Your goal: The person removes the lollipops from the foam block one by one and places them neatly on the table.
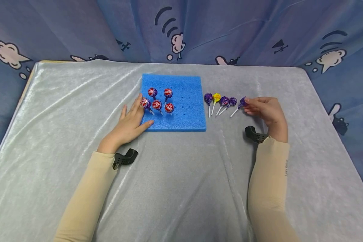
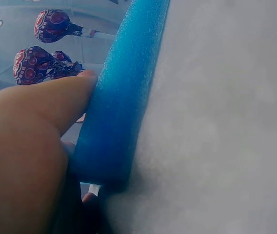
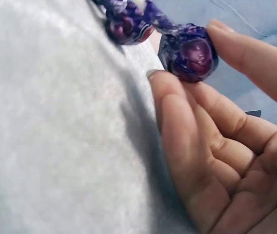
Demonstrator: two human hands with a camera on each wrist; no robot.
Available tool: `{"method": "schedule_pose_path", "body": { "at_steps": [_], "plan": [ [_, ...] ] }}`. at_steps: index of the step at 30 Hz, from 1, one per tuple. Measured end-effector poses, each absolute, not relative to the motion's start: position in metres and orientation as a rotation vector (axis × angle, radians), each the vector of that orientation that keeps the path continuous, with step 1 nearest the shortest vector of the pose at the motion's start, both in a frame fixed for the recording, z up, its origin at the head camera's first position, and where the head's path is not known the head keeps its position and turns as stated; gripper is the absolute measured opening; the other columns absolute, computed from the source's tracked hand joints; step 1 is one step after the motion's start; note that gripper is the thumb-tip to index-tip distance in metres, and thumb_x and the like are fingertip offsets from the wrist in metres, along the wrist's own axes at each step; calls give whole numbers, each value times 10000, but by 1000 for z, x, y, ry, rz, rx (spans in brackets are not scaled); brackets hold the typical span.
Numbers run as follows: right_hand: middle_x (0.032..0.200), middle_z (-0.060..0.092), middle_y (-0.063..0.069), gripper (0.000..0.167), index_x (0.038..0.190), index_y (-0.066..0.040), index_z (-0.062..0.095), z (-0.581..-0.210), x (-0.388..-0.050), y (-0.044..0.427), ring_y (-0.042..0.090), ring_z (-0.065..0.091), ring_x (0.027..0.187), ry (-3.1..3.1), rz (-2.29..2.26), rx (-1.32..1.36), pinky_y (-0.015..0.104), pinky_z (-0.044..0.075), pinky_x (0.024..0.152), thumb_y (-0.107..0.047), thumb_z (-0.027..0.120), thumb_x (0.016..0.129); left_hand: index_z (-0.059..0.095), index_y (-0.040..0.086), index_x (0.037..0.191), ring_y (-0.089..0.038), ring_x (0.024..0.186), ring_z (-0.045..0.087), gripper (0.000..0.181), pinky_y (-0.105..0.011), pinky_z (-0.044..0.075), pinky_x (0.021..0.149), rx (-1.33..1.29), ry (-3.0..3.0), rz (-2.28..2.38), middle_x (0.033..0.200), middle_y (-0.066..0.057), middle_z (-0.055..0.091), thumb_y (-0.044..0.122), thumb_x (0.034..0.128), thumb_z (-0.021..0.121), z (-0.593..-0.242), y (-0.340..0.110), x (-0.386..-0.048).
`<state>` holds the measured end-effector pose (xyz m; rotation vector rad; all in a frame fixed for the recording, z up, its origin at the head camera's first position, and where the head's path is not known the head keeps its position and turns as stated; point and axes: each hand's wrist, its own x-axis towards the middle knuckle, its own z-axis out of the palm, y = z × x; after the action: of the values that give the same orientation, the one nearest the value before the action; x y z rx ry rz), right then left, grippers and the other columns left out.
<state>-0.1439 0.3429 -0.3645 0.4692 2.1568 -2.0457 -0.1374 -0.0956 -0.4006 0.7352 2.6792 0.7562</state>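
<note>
One purple-wrapped lollipop (image 1: pixel 242 101) is pinched between thumb and fingers of the right hand (image 1: pixel 267 109), over the counter (image 1: pixel 181 174); glossy ball, twisted wrapper, white stick slanting down-left. Just left of it, four loose lollipops (image 1: pixel 224 101) lie in a row, three purple, one yellow, sticks toward the person. Five red-topped lollipops (image 1: pixel 156 105) stand, some tilted, in the left part of a blue foam block (image 1: pixel 184 122); small holes dot its right part. Left hand (image 1: pixel 130 126): fingers straight and spread at the block's left edge, thumb over its near-left corner. Block's right edge lies beside the loose row; grey cloth runs from its near edge toward the forearms. Writing: white marks on red wrappers, illegible; small dark lettering on the right sleeve (image 1: pixel 269 188), not surely readable.
</note>
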Motion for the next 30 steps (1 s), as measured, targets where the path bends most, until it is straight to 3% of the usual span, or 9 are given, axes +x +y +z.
{"method": "schedule_pose_path", "body": {
  "at_steps": [13, 22, 30],
  "plan": [
    [694, 691, -94, 262, 689, -198, 730, -370, -143, 346, 21, 651, 641, 2322, -1860, 412, 161, 523, 624, -19, 657, 866, 183, -116, 1448, -259, 1429, -97, 751, -502, -143, 1096, 741, 2684, 756, 1548, -101, -205, 451, 993, 375, -402, -96, -138],
    [698, 672, -164, 231, 679, -282, 710, -368, -143, 345, -15, 630, 665, 2441, -1696, 442, 151, 513, 639, -110, 726, 832, 179, -115, 1449, -260, 1429, -91, 754, -498, -145, 1096, 742, 2682, 752, 1548, -100, -207, 455, 994, 369, -402, -96, -138],
    [660, 666, -168, 245, 644, -284, 708, -369, -144, 343, -22, 619, 635, 2485, -1687, 481, 144, 506, 613, -113, 745, 815, 180, -118, 1447, -263, 1429, -86, 754, -499, -143, 1096, 745, 2683, 752, 1548, -102, -206, 454, 993, 370, -402, -96, -138]
  ]
}}
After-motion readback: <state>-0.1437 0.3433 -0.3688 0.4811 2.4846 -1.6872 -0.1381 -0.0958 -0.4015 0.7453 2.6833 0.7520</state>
